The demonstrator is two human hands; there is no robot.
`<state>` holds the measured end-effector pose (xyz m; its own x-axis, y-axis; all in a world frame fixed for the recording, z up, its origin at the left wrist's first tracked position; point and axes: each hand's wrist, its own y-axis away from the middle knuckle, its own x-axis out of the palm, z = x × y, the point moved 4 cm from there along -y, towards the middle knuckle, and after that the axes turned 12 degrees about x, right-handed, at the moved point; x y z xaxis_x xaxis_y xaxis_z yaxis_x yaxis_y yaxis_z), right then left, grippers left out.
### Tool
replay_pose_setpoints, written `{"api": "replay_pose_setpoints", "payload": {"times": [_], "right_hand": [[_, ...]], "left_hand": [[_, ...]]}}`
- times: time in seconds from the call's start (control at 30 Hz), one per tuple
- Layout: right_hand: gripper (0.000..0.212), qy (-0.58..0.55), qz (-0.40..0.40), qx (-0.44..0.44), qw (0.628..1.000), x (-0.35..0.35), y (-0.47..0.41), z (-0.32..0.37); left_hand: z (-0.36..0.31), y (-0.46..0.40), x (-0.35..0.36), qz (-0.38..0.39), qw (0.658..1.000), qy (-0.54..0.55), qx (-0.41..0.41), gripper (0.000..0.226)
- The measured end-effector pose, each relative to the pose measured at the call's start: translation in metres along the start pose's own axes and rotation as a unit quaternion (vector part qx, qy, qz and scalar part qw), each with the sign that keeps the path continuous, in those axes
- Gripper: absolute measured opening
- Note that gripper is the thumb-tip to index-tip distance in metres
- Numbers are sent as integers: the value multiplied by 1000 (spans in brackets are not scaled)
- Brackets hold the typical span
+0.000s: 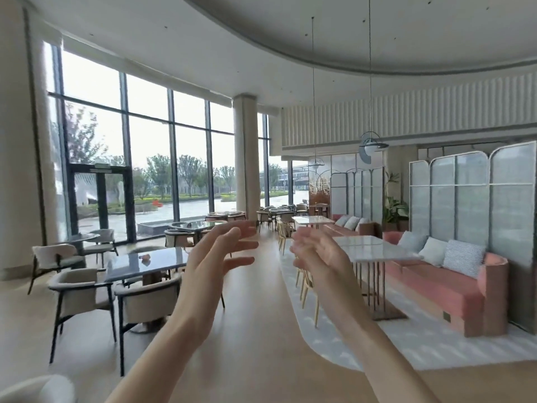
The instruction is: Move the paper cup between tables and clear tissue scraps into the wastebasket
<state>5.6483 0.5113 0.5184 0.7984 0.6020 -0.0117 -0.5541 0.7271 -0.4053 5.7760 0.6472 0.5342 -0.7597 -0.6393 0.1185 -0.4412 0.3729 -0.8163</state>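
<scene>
Both hands, left (215, 257) and right (316, 254), are raised, fingers relaxed, holding nothing; a small blurred object (145, 257), perhaps tissue, lies on the dark table (162, 264).

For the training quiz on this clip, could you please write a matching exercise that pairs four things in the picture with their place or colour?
Things:
1. dark glass table
2. sofa
3. left hand
4. white marble table

Descriptions:
A. pink, with cushions
B. raised, fingers spread, holding nothing
C. left of the aisle, among beige chairs
D. in front of the sofa, on thin legs

Pairs: 1-C, 2-A, 3-B, 4-D
</scene>
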Motion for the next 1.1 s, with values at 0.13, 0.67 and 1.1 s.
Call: {"api": "replay_pose_setpoints", "payload": {"times": [0.13,0.67,1.1], "right_hand": [[49,3,16,25,1000,20,-98,-54],[63,53,-29,88,994,24,-500,-291],[52,41,-35,45,998,26,-802,-438]], "left_hand": [[90,-53,3,14,1000,-15,-24,31],[508,-302,-28,32,997,-48,-47,34],[808,-468,-5,56,996,-39,-51,35]]}}
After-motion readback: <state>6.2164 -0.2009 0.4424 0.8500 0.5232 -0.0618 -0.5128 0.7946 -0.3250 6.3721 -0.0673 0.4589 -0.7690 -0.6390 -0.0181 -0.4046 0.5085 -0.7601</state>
